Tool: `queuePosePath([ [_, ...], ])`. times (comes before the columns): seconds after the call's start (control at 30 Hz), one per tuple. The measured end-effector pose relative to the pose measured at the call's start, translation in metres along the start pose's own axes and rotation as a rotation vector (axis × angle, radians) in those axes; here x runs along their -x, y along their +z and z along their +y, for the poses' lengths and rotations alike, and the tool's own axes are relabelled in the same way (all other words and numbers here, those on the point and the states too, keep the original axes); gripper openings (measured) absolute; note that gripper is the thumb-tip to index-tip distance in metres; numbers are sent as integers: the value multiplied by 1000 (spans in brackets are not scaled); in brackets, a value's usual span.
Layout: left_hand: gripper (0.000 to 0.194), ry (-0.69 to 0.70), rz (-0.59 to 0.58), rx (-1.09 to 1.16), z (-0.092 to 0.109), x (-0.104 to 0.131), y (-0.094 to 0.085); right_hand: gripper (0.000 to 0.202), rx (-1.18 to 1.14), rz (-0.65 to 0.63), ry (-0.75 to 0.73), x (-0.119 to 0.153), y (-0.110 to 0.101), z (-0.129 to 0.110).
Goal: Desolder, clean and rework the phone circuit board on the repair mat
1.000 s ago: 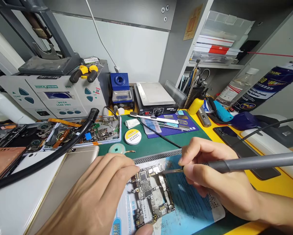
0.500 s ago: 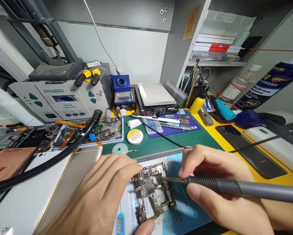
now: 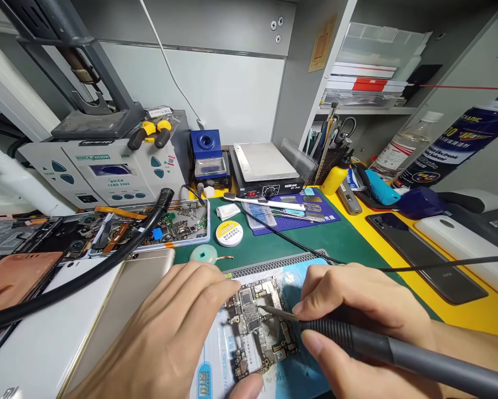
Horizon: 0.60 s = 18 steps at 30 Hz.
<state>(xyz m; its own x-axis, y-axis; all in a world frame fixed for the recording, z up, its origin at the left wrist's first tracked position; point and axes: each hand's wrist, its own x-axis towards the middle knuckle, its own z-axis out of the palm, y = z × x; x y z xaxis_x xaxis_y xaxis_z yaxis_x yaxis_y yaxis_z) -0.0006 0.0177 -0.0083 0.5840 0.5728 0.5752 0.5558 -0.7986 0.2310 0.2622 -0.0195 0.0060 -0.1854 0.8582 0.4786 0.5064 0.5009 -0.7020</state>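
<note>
A phone circuit board lies on a blue and white printed mat in front of me. My left hand grips the board's left side, fingertips at its upper left corner and thumb at its lower edge. In my right hand is a soldering iron, pinched at its black ribbed grip between thumb and fingers. Its pointed metal tip rests on or just over the upper middle of the board, beside a patch of small solder pads; I cannot tell whether it touches.
A soldering iron stand, a hot plate and a rework station stand at the back. A black hose crosses the left side over phones. A round tin and solder wick spool sit beyond the board.
The soldering iron's tip has moved left across the board, and its handle now slants more downward to the right. My right hand shifted slightly left and down; my left hand keeps its hold.
</note>
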Motion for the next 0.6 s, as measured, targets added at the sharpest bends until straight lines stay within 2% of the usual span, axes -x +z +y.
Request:
queuePosePath([
  [0.13, 38, -1, -3, 8, -1, 1, 1, 24, -41, -33, -4, 2, -1, 1],
  [0.27, 39, 4, -25, 18, -2, 1, 1, 25, -47, 7, -9, 6, 2, 2],
  [0.6, 39, -13, -21, 36, 0, 1, 1, 26, -38, 5, -24, 3, 2, 2],
])
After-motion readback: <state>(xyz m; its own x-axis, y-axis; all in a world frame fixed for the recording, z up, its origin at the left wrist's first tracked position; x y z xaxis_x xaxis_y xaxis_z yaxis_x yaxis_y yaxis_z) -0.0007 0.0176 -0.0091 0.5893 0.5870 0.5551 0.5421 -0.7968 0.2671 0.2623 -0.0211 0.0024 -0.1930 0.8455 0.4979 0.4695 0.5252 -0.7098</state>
